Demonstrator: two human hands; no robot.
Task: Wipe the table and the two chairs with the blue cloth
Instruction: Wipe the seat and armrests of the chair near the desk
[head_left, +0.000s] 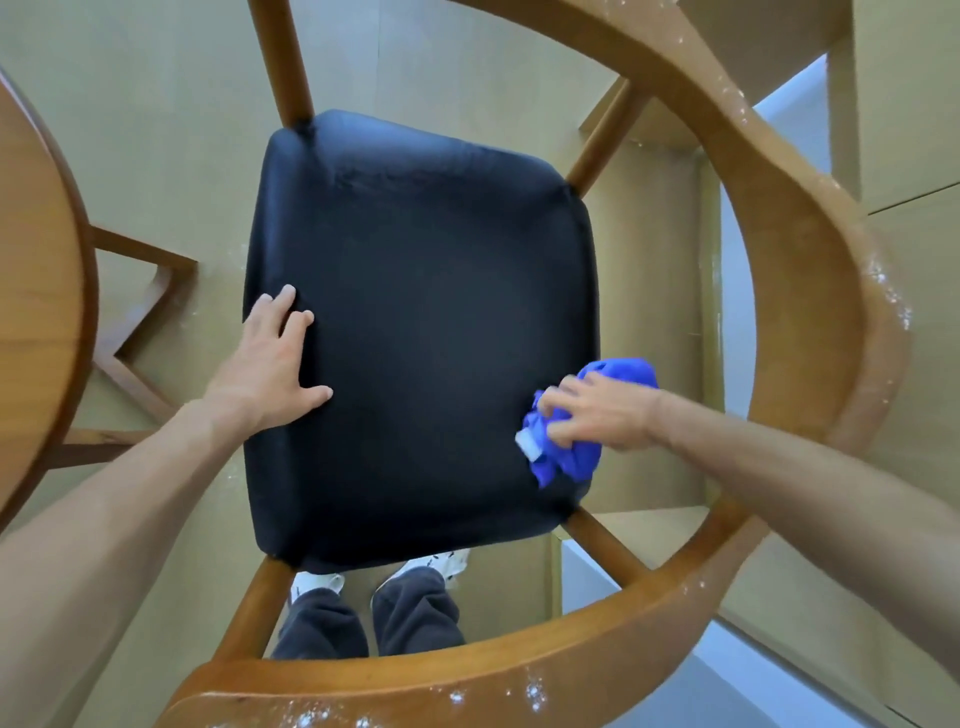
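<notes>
At far left, table (36, 270): only its round wooden edge shows.
Left hand (270, 364): fingers spread flat on the seat's left edge, likely steadying the chair.
Chair seat (421, 332): dark cushion, bare in the middle.
Right hand (597, 410): fingers clamped on the bunched blue cloth (582, 457), pressed to the seat's right edge, near corner, for wiping.
Chair backrest (810, 249): white specks remain.
</notes>
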